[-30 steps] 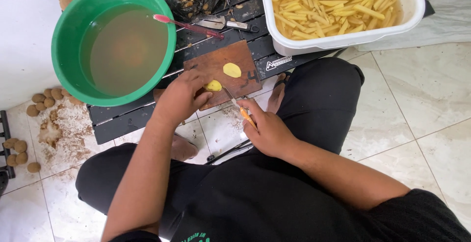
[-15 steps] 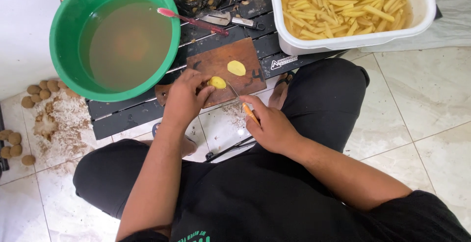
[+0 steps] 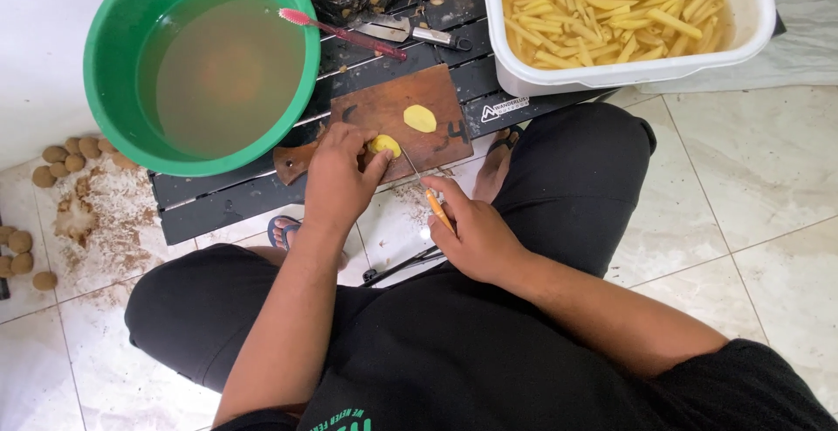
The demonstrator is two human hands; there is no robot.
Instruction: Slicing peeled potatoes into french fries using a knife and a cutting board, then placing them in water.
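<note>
Left hand [image 3: 339, 178]: palm down at the near edge of the cutting board [image 3: 393, 121], fingers [image 3: 377, 162] curled and pinching the peeled potato piece [image 3: 385, 144] against the wood.
Right hand [image 3: 472, 232]: fingers wrapped and pressed together round the orange handle of the knife [image 3: 426, 191], thin blade angled up toward the potato piece, tip just beside it.
Potato slice [image 3: 420, 118]: flat on the board, just beyond the held piece, apart from both hands.
Cutting board: brown wood, lying on the dark slatted bench [image 3: 236, 195].
Green basin [image 3: 205, 60]: left on the bench, full of cloudy water.
Toothbrush [image 3: 342, 35]: red, head resting over the basin rim.
White tub [image 3: 624, 16]: right on the bench, filled with cut potato sticks.
Small potatoes [image 3: 65, 158]: unpeeled, scattered on the tiled floor at left.
</note>
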